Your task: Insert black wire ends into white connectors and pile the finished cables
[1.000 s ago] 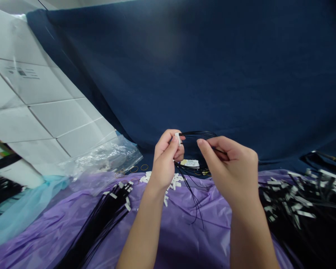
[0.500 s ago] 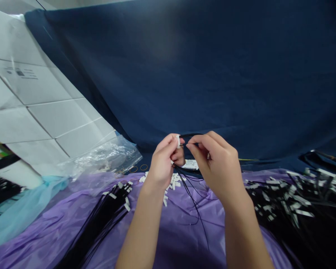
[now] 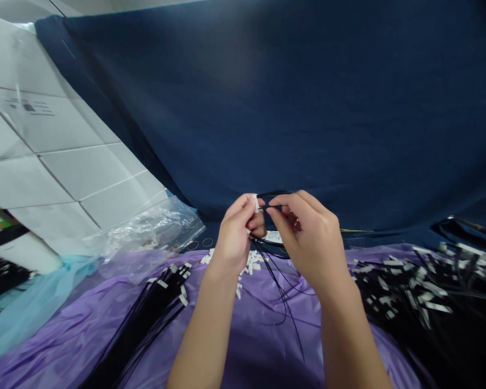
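A small white plastic connector [image 3: 255, 203] is pinched between the thumb and forefinger of my left hand [image 3: 233, 232]. Black wires [image 3: 273, 193] run from it toward my right hand [image 3: 314, 235]. The right thumb and forefinger stand slightly apart around a thin wire beside the connector, with the other fingers curled. More black wires [image 3: 281, 294] hang from beneath the left hand over the purple cloth; a white end shows by the palm. Loose white connectors [image 3: 251, 263] lie behind the left wrist, partly hidden by it.
Bundles of black wires with white ends lie left [image 3: 154, 302] and right [image 3: 413, 286] on purple sheeting [image 3: 56, 329]. A clear plastic bag [image 3: 157, 221], rubber bands [image 3: 208, 242] and white boxes [image 3: 81, 124] are at the left. A dark blue cloth [image 3: 291, 102] hangs behind.
The right thumb and forefinger have parted slightly, and the right hand has shifted a little left. The left hand keeps its pinch on the connector, almost unmoved.
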`<state>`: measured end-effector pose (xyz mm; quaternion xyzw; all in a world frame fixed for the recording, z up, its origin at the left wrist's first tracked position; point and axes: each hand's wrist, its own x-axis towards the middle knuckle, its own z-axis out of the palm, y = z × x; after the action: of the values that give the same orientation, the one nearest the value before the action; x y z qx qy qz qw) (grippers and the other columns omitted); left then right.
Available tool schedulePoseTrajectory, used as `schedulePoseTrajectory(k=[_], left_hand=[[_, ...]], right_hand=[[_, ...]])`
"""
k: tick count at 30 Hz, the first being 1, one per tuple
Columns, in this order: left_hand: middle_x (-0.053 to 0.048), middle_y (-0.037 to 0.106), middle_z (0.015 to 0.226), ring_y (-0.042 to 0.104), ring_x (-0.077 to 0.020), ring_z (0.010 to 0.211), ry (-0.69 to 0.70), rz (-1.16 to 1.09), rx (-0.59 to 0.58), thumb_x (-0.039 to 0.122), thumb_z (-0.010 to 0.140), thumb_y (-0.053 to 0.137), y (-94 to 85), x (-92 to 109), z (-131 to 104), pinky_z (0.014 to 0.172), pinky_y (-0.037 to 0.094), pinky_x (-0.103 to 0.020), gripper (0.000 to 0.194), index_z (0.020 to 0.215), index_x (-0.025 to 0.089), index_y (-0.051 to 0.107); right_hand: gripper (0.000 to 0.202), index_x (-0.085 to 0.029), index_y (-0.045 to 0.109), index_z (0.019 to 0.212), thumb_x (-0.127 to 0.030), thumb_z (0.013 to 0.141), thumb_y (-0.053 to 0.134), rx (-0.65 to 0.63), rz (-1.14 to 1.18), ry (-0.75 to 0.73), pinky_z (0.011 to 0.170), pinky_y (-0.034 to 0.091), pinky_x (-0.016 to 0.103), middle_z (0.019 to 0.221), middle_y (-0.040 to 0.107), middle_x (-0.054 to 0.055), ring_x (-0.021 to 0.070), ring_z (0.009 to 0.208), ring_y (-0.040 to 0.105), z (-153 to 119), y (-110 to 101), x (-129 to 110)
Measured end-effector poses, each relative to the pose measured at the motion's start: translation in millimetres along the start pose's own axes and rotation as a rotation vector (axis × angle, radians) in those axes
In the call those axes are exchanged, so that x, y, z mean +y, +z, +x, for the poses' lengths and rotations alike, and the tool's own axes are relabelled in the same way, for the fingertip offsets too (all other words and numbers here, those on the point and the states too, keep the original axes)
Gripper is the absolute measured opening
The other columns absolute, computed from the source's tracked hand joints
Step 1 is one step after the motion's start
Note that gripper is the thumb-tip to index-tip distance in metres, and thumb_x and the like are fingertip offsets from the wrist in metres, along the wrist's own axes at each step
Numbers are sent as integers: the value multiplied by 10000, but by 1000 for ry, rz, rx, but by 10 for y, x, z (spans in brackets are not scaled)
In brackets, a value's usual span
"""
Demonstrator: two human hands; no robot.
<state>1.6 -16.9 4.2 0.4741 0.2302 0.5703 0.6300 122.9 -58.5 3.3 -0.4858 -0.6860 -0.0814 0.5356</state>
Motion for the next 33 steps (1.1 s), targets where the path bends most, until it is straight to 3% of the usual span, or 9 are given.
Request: schedulePoseTrajectory(k=[5, 8, 11, 14, 19, 24, 29, 33], left_hand=[[68, 303, 535, 293, -42, 435, -35, -90, 73, 236, 900, 529, -20, 48, 10, 447, 259, -150, 120, 830, 140, 542], [71, 299, 542, 297, -45, 416, -100, -170, 134, 205, 919, 490, -21, 92, 22, 413, 239, -141, 95, 852, 146, 524], [76, 274, 556, 283, -45, 407, -177, -257, 166, 180, 934, 449, -27, 147, 32, 401, 262, -138, 103, 845, 156, 494], [75, 257, 564, 273, -45, 405, -234, -360, 148, 182, 949, 424, -56, 183, 44, 404, 296, -147, 144, 812, 162, 462], [71, 284, 560, 288, -42, 402, -263, -502, 125, 169, 973, 367, -136, 159, 83, 416, 326, -161, 196, 798, 150, 456], [74, 290, 539, 300, -50, 388, -259, -539, 155, 153, 966, 380, -181, 125, 126, 426, 337, -183, 179, 805, 148, 458], [73, 304, 528, 287, -51, 396, -251, -599, 171, 157, 974, 356, -183, 146, 123, 446, 328, -186, 192, 806, 150, 450], [70, 302, 529, 274, -52, 405, -210, -607, 212, 158, 975, 351, -183, 168, 111, 453, 307, -183, 199, 794, 154, 434]], right_hand=[[207, -186, 643, 1070, -158, 873, 587, 131, 46, -13, 652, 498, 274, 885, 615, 34, 139, 726, 581, 8, -85, 28], [168, -199, 653, 1011, -165, 854, 604, 274, 21, -11, 733, 515, 329, 965, 630, 67, 180, 826, 601, 18, -142, 1], [68, -208, 654, 907, -190, 852, 616, 337, 33, 32, 693, 495, 325, 874, 640, 50, 175, 766, 589, 15, -179, -29], [70, -205, 638, 798, -223, 863, 619, 234, 135, 75, 559, 438, 262, 669, 603, -14, 117, 582, 525, -6, -207, -36], [124, -202, 633, 733, -249, 846, 647, -118, 243, 121, 453, 341, 207, 539, 550, -66, 64, 459, 442, -42, -230, -35], [120, -195, 578, 749, -227, 840, 648, -96, 309, 95, 468, 341, 192, 534, 531, -79, 56, 461, 427, -48, -233, -90], [129, -199, 575, 736, -218, 825, 667, -231, 263, 126, 448, 290, 191, 505, 465, -92, 50, 437, 375, -63, -246, -83], [380, -184, 478, 566, -356, 881, 601, -353, 199, 170, 456, 233, 234, 488, 422, -61, 67, 447, 320, -64, -222, -53]])
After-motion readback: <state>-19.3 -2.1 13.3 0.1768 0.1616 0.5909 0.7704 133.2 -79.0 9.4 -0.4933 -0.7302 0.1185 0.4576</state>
